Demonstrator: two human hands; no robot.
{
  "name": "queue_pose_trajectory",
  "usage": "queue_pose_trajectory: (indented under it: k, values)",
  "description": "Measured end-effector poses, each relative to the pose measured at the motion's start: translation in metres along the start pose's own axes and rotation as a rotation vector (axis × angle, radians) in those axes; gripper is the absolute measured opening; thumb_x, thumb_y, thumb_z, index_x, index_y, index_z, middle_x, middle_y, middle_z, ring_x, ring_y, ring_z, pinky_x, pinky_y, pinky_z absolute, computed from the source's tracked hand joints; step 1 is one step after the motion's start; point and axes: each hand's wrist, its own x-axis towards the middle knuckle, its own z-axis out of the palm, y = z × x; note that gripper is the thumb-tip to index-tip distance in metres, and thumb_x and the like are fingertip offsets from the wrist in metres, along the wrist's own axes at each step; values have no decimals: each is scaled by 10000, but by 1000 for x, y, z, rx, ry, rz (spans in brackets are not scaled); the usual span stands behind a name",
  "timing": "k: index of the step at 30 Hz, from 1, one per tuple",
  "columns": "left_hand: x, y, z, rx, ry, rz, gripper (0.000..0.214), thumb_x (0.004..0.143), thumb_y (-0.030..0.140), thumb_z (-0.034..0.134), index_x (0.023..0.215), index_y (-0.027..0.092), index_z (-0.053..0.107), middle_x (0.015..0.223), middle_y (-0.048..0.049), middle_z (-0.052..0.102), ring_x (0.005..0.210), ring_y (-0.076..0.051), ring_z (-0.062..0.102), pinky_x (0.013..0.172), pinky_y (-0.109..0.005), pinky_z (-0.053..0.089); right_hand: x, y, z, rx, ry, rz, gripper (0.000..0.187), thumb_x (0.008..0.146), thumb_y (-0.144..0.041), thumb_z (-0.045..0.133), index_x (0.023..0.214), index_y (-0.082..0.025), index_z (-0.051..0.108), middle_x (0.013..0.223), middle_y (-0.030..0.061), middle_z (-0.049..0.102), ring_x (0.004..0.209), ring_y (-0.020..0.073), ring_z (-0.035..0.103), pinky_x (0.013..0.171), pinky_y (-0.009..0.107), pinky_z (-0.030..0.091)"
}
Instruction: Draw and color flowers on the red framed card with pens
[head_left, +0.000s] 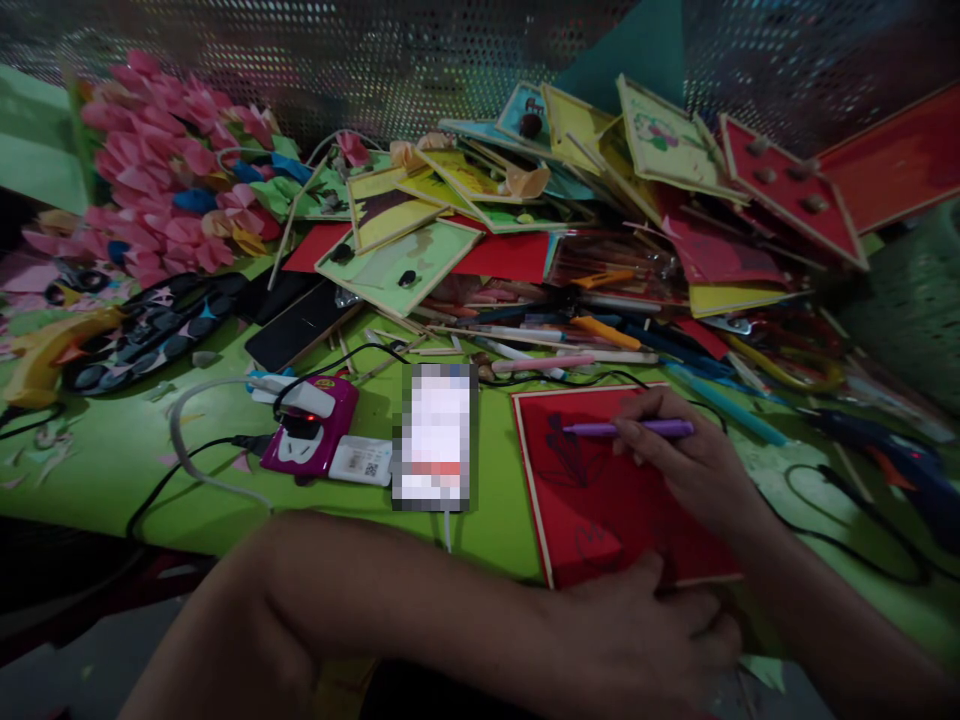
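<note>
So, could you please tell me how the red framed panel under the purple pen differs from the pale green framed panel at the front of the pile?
The red framed panel bears dark line drawings; the pale green framed panel carries dark lumps. The red one lies under the right hand and purple pen; the pale green one lies farther back, no hand on it. Both have pale edging strips.

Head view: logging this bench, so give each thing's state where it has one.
purple pen: held in right hand
red board: flat, partly drawn on
bright phone: screen lit
dark phone: screen unlit
magenta power strip: occupied, glowing red
dark glue gun: lying down, power unclear
</note>
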Motion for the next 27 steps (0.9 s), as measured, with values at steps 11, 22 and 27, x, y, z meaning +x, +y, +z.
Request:
queue_pose_trajectory:
  k: [11,22,27]
  values:
    - [-1,0,-1,-20,-25,20,396,977,228,454,1121,307,814,1417,-112,671,1252,-278,651,838,-440,531,0,-6,1,5,4,-9,344,928,-591,733,847,-267,653,698,-5,673,613,172,553,584,326,420]
    - [1,-1,-2,-11,-27,14,352,961,272,505,1099,328,824,1417,-99,678,1230,-272,657,840,-438,530,0,-5,0,26,-2,16,328,923,-563,747,855,-257,649,677,-4,680,599,172,557,565,314,410]
    - [1,-1,-2,-13,-16,14,354,960,265,501,1093,320,825,1406,-110,678,1220,-271,658,843,-437,531,-1,-4,-2,33,-9,15,322,930,-546,744,836,-256,638,653,-10,653,592,170,552,557,310,398]
